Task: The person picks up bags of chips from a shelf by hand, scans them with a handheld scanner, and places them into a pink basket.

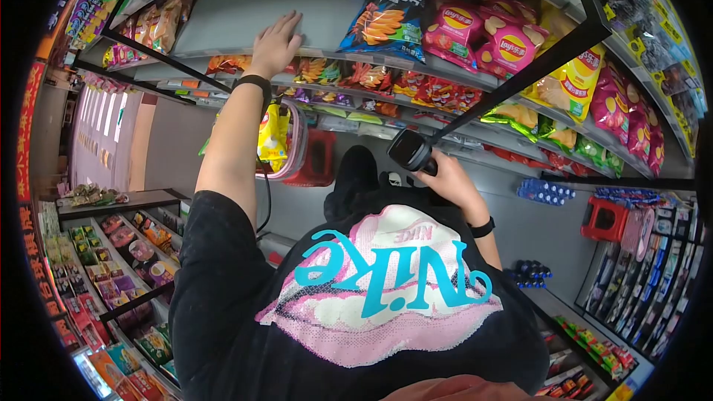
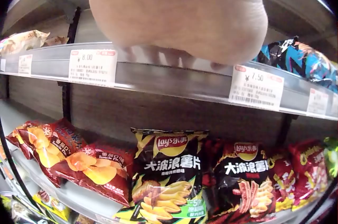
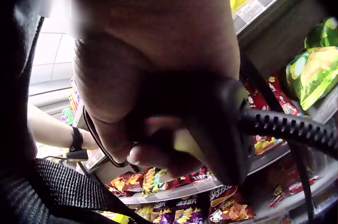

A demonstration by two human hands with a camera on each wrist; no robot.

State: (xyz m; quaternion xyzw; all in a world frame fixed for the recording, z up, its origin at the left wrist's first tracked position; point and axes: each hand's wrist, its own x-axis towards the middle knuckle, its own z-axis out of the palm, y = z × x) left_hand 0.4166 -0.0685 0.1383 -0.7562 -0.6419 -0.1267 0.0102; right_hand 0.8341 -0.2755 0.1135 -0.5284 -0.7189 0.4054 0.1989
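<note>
My left hand reaches over the front lip of a grey shelf, its fingers extended across the bare surface. In the left wrist view the heel of that hand covers part of the shelf edge, between two price labels, one reading 8.00 and one reading 7.50. A blue Lay's chip bag stands to the right of the fingers. With my right hand I grip a black handheld barcode scanner by its handle; a coiled cord runs from it.
Pink Lay's bags and a yellow bag fill the shelf farther right. Lower tiers hold several chip bags. A pink-rimmed basket with yellow packets and a red crate stand below. A black frame bar crosses diagonally.
</note>
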